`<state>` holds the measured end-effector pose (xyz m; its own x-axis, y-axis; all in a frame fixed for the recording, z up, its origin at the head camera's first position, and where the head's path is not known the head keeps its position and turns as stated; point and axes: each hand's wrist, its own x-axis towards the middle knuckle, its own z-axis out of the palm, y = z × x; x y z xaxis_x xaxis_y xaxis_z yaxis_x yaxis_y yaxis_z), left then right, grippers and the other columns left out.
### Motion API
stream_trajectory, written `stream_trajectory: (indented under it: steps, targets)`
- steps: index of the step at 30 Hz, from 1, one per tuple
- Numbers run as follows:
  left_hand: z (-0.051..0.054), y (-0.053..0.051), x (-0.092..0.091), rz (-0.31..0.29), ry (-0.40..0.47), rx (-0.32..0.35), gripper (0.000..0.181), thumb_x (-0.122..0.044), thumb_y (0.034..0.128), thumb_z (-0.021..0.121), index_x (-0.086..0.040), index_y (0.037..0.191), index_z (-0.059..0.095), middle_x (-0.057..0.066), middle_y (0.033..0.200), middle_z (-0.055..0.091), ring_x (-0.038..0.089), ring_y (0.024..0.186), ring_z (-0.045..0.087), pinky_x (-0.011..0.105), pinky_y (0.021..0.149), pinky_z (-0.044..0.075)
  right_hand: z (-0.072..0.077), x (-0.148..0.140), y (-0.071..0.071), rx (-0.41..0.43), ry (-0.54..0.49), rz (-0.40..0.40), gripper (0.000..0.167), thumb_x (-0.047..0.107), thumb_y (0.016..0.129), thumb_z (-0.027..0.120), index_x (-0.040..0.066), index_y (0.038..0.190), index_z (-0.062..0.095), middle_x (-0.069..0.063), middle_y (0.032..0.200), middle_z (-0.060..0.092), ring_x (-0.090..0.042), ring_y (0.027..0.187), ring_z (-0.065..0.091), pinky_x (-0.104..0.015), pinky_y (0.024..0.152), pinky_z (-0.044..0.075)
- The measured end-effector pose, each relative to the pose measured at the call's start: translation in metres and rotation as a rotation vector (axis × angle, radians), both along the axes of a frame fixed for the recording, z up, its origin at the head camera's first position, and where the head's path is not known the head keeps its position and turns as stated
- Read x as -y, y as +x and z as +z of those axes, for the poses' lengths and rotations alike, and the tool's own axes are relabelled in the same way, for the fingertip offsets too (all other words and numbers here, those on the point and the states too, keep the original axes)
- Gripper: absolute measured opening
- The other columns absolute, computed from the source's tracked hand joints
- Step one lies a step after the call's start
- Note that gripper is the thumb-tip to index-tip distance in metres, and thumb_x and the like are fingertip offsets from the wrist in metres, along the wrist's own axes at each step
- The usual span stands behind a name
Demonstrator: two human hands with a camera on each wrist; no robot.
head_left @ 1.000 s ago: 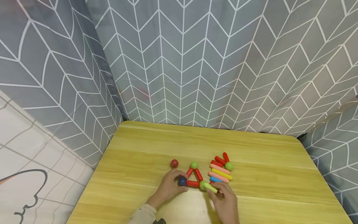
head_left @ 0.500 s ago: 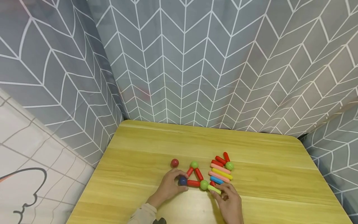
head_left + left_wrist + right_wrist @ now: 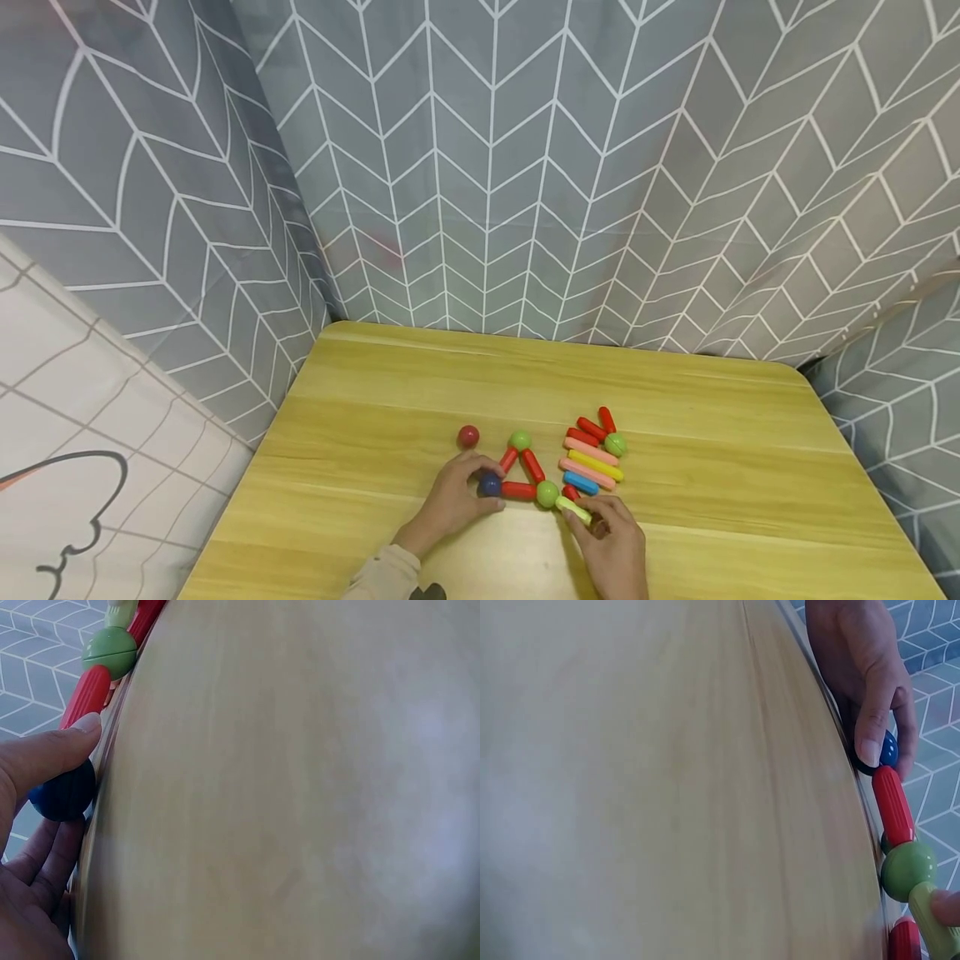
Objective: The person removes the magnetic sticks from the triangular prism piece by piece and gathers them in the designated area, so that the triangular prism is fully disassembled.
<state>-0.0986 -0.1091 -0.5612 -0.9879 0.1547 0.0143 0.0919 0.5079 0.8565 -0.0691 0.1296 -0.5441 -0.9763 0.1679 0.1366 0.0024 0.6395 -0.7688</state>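
Observation:
My left hand (image 3: 450,502) grips a dark blue ball (image 3: 490,485) between thumb and fingers. Red rods join this ball, a green ball (image 3: 520,441) at the top and another green ball (image 3: 547,494) at the lower right into a triangle lying on the table. A light green rod (image 3: 573,510) is pinched in my right hand (image 3: 617,546), its end against the lower right green ball. In the right wrist view that rod (image 3: 932,922) meets the green ball (image 3: 908,871), with only a fingertip of my right hand showing. The left wrist view shows my left thumb and fingers around the blue ball (image 3: 64,793).
A dark red ball (image 3: 468,437) lies beyond my left hand. Right of the triangle are two salmon rods, a yellow rod (image 3: 596,465), a blue rod (image 3: 581,482) and several red rods, with a green ball (image 3: 615,444) beside them. Patterned curtains stand behind the table (image 3: 712,433).
The light green rod, earlier overlapping the top of the lower right green ball, has moved right and down with my right hand, to that ball's side. My left hand stays on the blue ball.

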Motion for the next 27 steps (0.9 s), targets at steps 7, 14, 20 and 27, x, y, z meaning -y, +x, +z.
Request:
stream_trajectory:
  steps: [7,14,20,27]
  targets:
    - [-0.0016,0.0009,0.0000,0.000,0.006,-0.019,0.037,-0.020,0.0716,0.089,-0.025,0.104,0.072,-0.006,0.114,0.067,0.023,0.116,0.061,0.044,0.105,0.049,-0.0022,0.0035,0.0015,-0.050,0.008,-0.035,0.017,0.006,0.072,0.088,0.011,0.085,0.078,0.001,0.083,0.067,0.002,0.065,0.049,-0.017,0.057,0.047]
    - [-0.0033,0.0001,-0.0001,0.001,0.003,-0.020,0.036,-0.022,0.0723,0.089,-0.026,0.104,0.072,-0.007,0.112,0.067,0.022,0.115,0.061,0.041,0.104,0.049,-0.0049,0.0064,0.0011,-0.096,0.028,-0.054,0.016,0.005,0.072,0.088,0.011,0.082,0.077,0.001,0.083,0.068,0.004,0.064,0.051,-0.017,0.055,0.049]
    - [-0.0045,-0.0003,0.0000,0.005,0.001,-0.020,0.037,-0.021,0.0721,0.089,-0.026,0.104,0.072,-0.008,0.112,0.067,0.021,0.115,0.061,0.042,0.105,0.049,-0.0017,0.0055,0.0014,-0.117,0.031,-0.047,0.013,0.004,0.074,0.087,0.011,0.081,0.078,0.000,0.081,0.069,0.005,0.062,0.050,-0.018,0.054,0.049]
    - [-0.0053,0.0011,-0.0001,0.007,-0.003,-0.029,0.037,-0.022,0.0721,0.089,-0.026,0.105,0.072,-0.008,0.112,0.067,0.020,0.113,0.062,0.042,0.104,0.049,-0.0025,0.0029,0.0014,-0.095,0.029,-0.022,0.015,0.008,0.075,0.088,0.010,0.087,0.079,0.000,0.085,0.069,0.005,0.065,0.053,-0.017,0.058,0.052]
